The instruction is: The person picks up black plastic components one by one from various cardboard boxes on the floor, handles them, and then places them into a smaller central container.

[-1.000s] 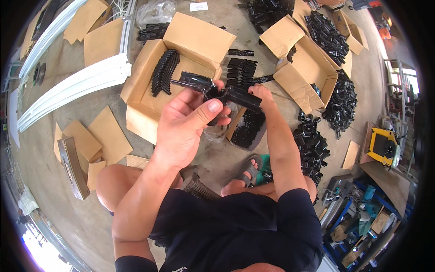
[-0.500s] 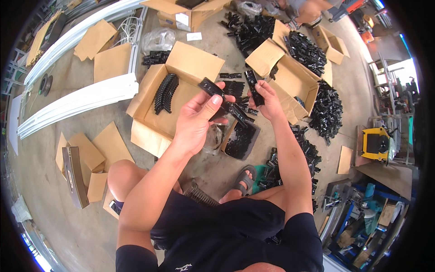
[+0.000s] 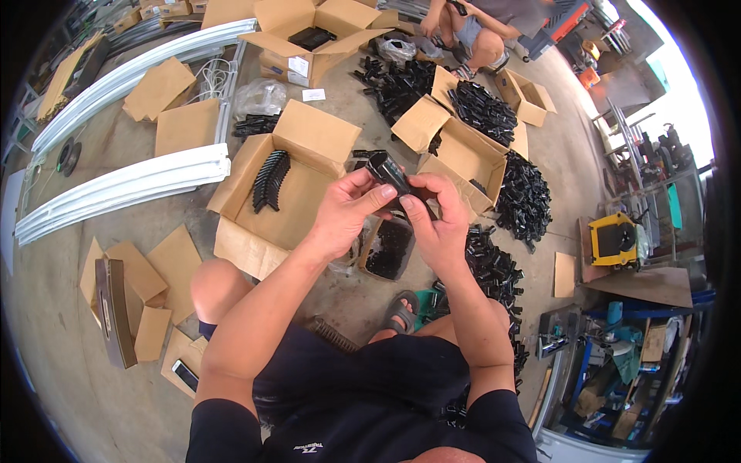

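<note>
Both hands are together in front of me, closed around a glossy black bracket-like part [image 3: 390, 171]. My left hand [image 3: 343, 214] grips it from the left, thumb on its near side. My right hand [image 3: 441, 230] pinches its right end between thumb and fingers. The fingers hide much of it, so I cannot tell whether one piece or two joined pieces are held. Left of my hands, an open cardboard box [image 3: 302, 207] holds a curved row of nested black parts [image 3: 270, 181]. Below the hands lies a shallow tray [image 3: 388, 251] of small black bits.
Heaps of black parts [image 3: 525, 197] surround another open carton [image 3: 463, 154] at right. A co-worker [image 3: 482, 42] crouches at the far side, holding a black piece. White metal profiles [image 3: 127, 193] lie at left. A phone [image 3: 185, 376] rests on cardboard near my knee.
My hands, apart before with a black part in each, have come together around the held black part. The view has shifted, showing more of the co-worker and the phone.
</note>
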### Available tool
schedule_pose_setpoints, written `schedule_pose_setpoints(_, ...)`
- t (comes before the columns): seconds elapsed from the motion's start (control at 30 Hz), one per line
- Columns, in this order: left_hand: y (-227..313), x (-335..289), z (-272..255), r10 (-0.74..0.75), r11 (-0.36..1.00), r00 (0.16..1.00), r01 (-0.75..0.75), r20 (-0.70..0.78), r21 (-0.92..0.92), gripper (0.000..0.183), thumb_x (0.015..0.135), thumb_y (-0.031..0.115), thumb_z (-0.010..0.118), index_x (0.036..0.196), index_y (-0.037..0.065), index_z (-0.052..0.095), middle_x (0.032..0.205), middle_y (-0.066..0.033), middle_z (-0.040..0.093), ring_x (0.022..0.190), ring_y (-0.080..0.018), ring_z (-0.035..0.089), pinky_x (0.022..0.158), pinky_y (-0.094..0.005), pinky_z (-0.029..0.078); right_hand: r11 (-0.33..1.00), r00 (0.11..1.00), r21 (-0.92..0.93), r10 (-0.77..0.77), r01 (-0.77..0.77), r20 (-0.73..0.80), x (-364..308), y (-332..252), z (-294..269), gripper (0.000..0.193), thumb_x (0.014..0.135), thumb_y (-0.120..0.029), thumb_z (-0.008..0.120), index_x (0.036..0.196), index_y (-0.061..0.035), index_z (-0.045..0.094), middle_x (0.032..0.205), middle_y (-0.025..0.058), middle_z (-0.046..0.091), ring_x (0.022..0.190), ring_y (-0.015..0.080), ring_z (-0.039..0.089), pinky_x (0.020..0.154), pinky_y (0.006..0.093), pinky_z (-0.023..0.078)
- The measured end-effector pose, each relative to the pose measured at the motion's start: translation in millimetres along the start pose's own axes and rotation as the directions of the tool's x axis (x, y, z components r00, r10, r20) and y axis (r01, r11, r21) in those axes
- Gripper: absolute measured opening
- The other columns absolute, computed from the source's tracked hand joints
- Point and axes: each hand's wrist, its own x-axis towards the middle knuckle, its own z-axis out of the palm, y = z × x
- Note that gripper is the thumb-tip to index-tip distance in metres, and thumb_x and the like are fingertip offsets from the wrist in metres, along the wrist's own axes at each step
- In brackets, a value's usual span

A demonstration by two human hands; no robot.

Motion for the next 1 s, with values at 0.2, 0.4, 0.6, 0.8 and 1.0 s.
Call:
schedule_pose_setpoints(0.2, 9.5, -5.2, -6.6, 0.011, 0.998, 0.999, -0.013, 0.041, 0.061, 0.035, 0.093, 0.009, 0.072, 0.127, 0.006, 0.066, 0.129, -0.0035, 0.067, 0.107, -0.0117, 0.065, 0.082, -0.0279, 0.058, 0.992, 0.993, -0.052, -0.118, 0.117, -0.02, -2.5, -0.6, 6.1, 0.028, 0.085, -0.009, 0.079, 0.109, -0.0037, 0.068, 0.106, 0.0131, 0.066, 0.092, 0.0276, 0.063, 0.079, 0.0347, 0.052)
schedule_pose_setpoints(0.4, 7.5, -4.2, -6.9, 0.129, 0.992, 0.99, -0.128, 0.051, -0.018, 0.035, 0.093, 0.005, 0.072, 0.127, 0.003, 0.067, 0.11, -0.0028, 0.072, 0.098, -0.0099, 0.066, 0.084, -0.0272, 0.056, 0.971, 0.974, -0.098, -0.222, 0.216, -0.05, -1.6, 1.6, 15.6, 0.035, 0.081, -0.013, 0.083, 0.111, -0.0049, 0.068, 0.104, 0.013, 0.065, 0.092, 0.0277, 0.063, 0.076, 0.0353, 0.052)
schedule_pose_setpoints(0.6, 5.7, -0.1, -17.4, 0.108, 0.994, 0.99, -0.109, 0.086, 0.01, 0.033, 0.093, 0.001, 0.068, 0.125, 0.0, 0.066, 0.127, -0.0094, 0.067, 0.11, -0.016, 0.065, 0.099, -0.0341, 0.053, 0.969, 0.97, -0.061, -0.241, 0.241, 0.0, 1.0, 5.8, 12.9, 0.038, 0.079, -0.017, 0.085, 0.111, -0.0058, 0.069, 0.105, 0.0137, 0.065, 0.095, 0.0284, 0.063, 0.079, 0.037, 0.052)
schedule_pose_setpoints(0.8, 19.8, -0.8, -24.1, -0.051, 0.999, 0.919, 0.042, 0.391, 0.031, 0.035, 0.086, 0.011, 0.078, 0.118, 0.0, 0.071, 0.115, -0.0064, 0.072, 0.103, -0.014, 0.067, 0.093, -0.0301, 0.054, 0.873, 0.981, 0.487, -0.067, -0.032, 0.185, 22.4, 12.7, -21.6, 0.052, 0.093, -0.043, 0.07, 0.12, 0.0009, 0.067, 0.127, 0.0181, 0.057, 0.125, 0.0272, 0.051, 0.11, 0.043, 0.036)
schedule_pose_setpoints(1.0, 8.1, -16.3, 0.5, -0.239, 0.918, 0.588, 0.397, 0.773, -0.019, 0.057, 0.075, 0.028, 0.09, 0.117, -0.001, 0.067, 0.109, -0.0112, 0.07, 0.103, -0.0213, 0.067, 0.092, -0.035, 0.052, 0.571, 0.668, 0.759, -0.435, -0.314, 0.604, 37.9, 5.3, -18.2, 0.05, 0.081, -0.026, 0.082, 0.119, 0.0041, 0.069, 0.119, 0.0166, 0.064, 0.117, 0.0308, 0.056, 0.103, 0.0428, 0.041)
